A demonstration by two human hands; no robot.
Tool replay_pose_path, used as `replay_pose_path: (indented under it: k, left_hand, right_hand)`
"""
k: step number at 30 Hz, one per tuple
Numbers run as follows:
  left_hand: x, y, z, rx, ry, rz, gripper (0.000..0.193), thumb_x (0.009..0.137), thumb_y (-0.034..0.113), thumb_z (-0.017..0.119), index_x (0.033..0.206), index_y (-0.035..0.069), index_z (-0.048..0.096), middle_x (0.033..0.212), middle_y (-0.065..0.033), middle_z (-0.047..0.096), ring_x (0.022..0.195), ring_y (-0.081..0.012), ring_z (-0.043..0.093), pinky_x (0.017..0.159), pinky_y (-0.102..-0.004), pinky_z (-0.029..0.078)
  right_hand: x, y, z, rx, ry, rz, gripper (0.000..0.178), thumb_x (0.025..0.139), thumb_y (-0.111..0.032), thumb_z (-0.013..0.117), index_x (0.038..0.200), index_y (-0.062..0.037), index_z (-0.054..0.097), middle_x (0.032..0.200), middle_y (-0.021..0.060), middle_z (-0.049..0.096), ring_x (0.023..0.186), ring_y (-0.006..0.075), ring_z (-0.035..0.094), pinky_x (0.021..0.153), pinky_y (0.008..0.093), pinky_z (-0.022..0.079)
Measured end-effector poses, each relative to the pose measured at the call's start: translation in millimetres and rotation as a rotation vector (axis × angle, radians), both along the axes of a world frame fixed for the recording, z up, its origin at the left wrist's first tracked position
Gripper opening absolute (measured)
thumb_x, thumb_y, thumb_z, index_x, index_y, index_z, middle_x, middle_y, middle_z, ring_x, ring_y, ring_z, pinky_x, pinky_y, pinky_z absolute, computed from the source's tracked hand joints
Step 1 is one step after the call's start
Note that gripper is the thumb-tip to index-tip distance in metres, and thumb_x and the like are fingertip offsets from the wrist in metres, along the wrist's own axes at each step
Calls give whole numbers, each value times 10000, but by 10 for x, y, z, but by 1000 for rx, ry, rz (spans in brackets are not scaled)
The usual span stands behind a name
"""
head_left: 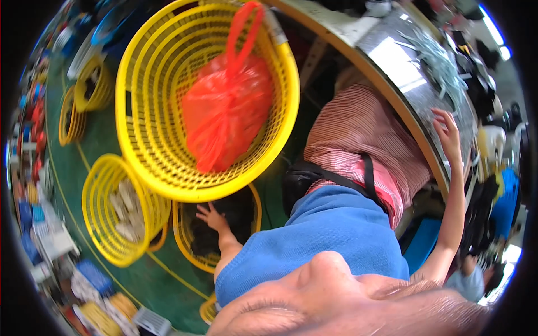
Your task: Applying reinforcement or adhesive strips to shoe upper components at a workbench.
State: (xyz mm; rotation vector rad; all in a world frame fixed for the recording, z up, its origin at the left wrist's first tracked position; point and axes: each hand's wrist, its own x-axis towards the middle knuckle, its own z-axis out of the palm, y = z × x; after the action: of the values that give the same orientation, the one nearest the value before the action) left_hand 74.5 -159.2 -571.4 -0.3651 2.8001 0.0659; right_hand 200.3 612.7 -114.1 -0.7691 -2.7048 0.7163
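My left hand (212, 217) is held out low on the left with its fingers spread, and nothing is in it. It appears over a yellow basket (256, 210) with dark contents (232, 221); whether it touches them I cannot tell. Just beyond it stands a large yellow plastic basket (145, 182), with a tied red plastic bag (227, 112) inside. On the right, my raised right hand (446, 126) has its fingers apart and holds nothing. It is beside the worktable (386, 67), near a pile of pale, thin strips (431, 56).
A yellow basket of whitish pieces (89, 210) stands at the left, with smaller yellow baskets (92, 92) farther back on the green floor (73, 162). The table's curved-looking wooden edge (358, 56) runs close before my body. A blue object (423, 243) is below my right arm.
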Motion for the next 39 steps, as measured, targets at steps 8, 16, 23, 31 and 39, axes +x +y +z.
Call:
replay_pose_path:
  k: [8,16,23,31,39]
  left_hand:
    - [-112,186,-128,-208,-41,32,1189,731,242,943,1678,403,241,1788,-164,-39,1564,-615,106,1078,-752,433]
    - [-135,1171,615,-164,-254,54,1104,850,433,832,1701,331,135,1764,-258,-49,1585,-589,-58,1106,-892,121]
    - [79,2099,1831,265,-787,-131,748,887,406,749,1556,179,503,1514,-241,575,1410,-433,545,1103,-610,479]
    - [-983,3552,3952,304,-550,-743,313,1019,286,597,1143,51,762,1019,-211,775,1014,-402,740,898,-506,577]
    - [-1846,5109,5368,1085,-167,-1151,371,972,81,721,1335,15,678,1100,-219,764,968,-329,763,874,-419,598]
  right_hand:
    - [-584,-65,230,48,31,156,269,985,-34,659,1245,-74,715,1167,65,643,1071,180,688,871,326,562]
    - [-2075,651,816,364,258,425,412,954,-31,667,1359,-90,622,1256,143,629,1217,362,629,1041,430,494]
    - [-3770,1087,1298,673,181,464,713,962,-25,656,1603,-211,405,1620,45,467,1447,314,495,1130,477,435]
    - [-4628,1582,1414,1025,115,502,562,822,-178,794,1354,-177,614,1539,8,543,1522,225,431,1206,402,396]
    - [-4287,1488,1320,1112,482,462,135,913,-201,658,1046,-195,643,1171,10,586,1171,182,574,1002,356,471]
